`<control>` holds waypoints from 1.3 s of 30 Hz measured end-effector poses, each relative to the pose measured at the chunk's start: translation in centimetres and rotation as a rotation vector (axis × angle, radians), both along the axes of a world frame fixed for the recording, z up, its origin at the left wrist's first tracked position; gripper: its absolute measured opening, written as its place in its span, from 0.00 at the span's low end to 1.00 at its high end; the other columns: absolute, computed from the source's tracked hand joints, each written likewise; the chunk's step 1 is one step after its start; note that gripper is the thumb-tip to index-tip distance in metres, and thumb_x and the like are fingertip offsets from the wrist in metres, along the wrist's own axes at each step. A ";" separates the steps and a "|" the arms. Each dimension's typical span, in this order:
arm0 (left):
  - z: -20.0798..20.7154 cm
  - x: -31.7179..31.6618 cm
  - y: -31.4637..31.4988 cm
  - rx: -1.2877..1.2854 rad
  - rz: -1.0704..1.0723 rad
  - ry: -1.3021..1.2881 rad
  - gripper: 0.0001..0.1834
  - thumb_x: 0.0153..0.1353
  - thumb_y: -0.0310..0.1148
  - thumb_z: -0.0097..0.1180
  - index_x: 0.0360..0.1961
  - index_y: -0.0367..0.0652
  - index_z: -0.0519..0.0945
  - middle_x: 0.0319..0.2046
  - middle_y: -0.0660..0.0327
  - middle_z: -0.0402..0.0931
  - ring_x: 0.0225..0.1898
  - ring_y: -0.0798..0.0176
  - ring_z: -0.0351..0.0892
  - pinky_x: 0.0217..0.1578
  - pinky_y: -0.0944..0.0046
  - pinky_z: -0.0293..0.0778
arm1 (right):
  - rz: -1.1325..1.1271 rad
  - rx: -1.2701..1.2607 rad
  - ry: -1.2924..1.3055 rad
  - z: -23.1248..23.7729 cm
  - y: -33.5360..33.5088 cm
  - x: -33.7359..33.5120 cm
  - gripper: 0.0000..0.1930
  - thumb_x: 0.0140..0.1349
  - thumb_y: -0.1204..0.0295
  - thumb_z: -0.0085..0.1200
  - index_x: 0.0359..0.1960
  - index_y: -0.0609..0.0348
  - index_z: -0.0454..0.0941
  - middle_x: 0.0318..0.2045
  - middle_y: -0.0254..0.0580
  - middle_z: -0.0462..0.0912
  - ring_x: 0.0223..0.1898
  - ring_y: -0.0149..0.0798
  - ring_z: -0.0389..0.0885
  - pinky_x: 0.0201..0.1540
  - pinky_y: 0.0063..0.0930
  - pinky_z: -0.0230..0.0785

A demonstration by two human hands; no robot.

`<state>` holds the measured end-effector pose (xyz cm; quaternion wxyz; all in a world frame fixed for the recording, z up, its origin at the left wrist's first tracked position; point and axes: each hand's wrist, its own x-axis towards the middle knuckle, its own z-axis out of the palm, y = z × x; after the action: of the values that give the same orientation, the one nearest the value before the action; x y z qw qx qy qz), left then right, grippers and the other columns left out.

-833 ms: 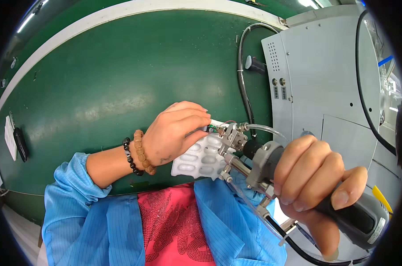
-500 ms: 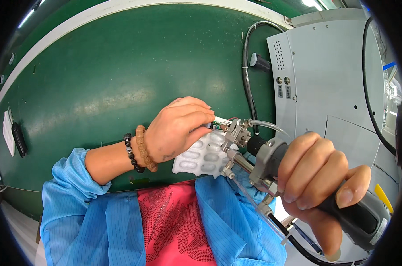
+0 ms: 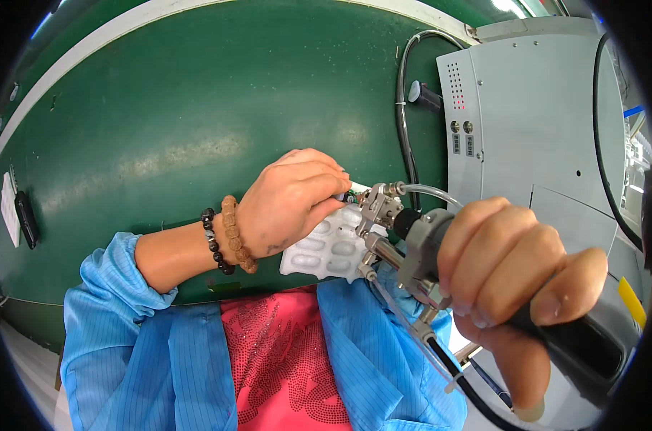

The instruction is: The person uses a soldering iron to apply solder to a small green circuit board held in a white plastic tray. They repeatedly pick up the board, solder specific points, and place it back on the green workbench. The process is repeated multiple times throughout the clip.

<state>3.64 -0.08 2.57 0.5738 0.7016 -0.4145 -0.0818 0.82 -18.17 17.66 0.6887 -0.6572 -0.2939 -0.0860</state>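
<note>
My left hand (image 3: pixel 286 197) pinches a small part with a green circuit board (image 3: pixel 351 197) between thumb and fingers; most of it is hidden by them. Wrapped round the dark handle of a powered screwdriver (image 3: pixel 425 241) with a metal feed head is my right hand (image 3: pixel 516 266). The screwdriver lies slanted, its metal head right up against the held part; whether the tip touches it cannot be made out. Beneath the part and my left fingertips rests a white moulded tray (image 3: pixel 315 260) with rounded hollows.
A grey machine cabinet (image 3: pixel 527 108) stands at the right on the green table (image 3: pixel 160 108). Beside it run a black cable (image 3: pixel 401 108) and a small dark cylinder (image 3: pixel 425 95). A clear hose (image 3: pixel 430 189) leads off the screwdriver head. At far left lies a black pen-like object (image 3: pixel 26 219).
The screwdriver and my right hand have shifted slightly left, closer to my left fingertips. Small red lights now glow behind the holes in the cabinet panel.
</note>
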 end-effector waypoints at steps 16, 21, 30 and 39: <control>-0.5 -0.8 0.6 -0.022 0.060 0.053 0.15 0.48 0.25 0.70 0.39 0.36 0.84 0.39 0.53 0.83 0.46 0.49 0.81 0.48 0.55 0.77 | -0.167 0.216 -0.232 3.3 -2.5 -6.5 0.25 0.57 0.52 0.68 0.41 0.59 0.72 0.18 0.31 0.75 0.15 0.26 0.74 0.20 0.16 0.71; 2.5 1.1 1.9 -0.044 0.154 -0.036 0.15 0.48 0.25 0.72 0.39 0.37 0.85 0.37 0.55 0.83 0.43 0.51 0.81 0.45 0.57 0.76 | -0.197 0.183 -0.237 2.7 -2.4 -5.7 0.26 0.59 0.50 0.66 0.41 0.59 0.70 0.18 0.32 0.75 0.15 0.26 0.73 0.18 0.16 0.70; 2.5 18.9 8.4 0.454 0.890 -0.630 0.19 0.58 0.38 0.67 0.49 0.41 0.83 0.48 0.54 0.82 0.50 0.52 0.80 0.52 0.58 0.74 | -0.218 0.167 -0.271 1.4 -1.8 -4.3 0.26 0.59 0.50 0.64 0.39 0.57 0.64 0.17 0.32 0.73 0.14 0.27 0.73 0.14 0.17 0.68; -0.6 26.9 -7.8 0.302 0.304 -0.667 0.19 0.62 0.34 0.61 0.54 0.41 0.78 0.52 0.51 0.78 0.55 0.47 0.77 0.56 0.54 0.74 | -0.141 0.117 -0.244 1.9 -2.2 -3.5 0.27 0.62 0.50 0.61 0.42 0.60 0.65 0.20 0.35 0.69 0.18 0.32 0.71 0.18 0.26 0.67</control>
<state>30.52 -7.85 2.00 0.3035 0.8195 -0.4530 0.1763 -2.70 -20.35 19.55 0.6771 -0.6197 -0.3233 -0.2303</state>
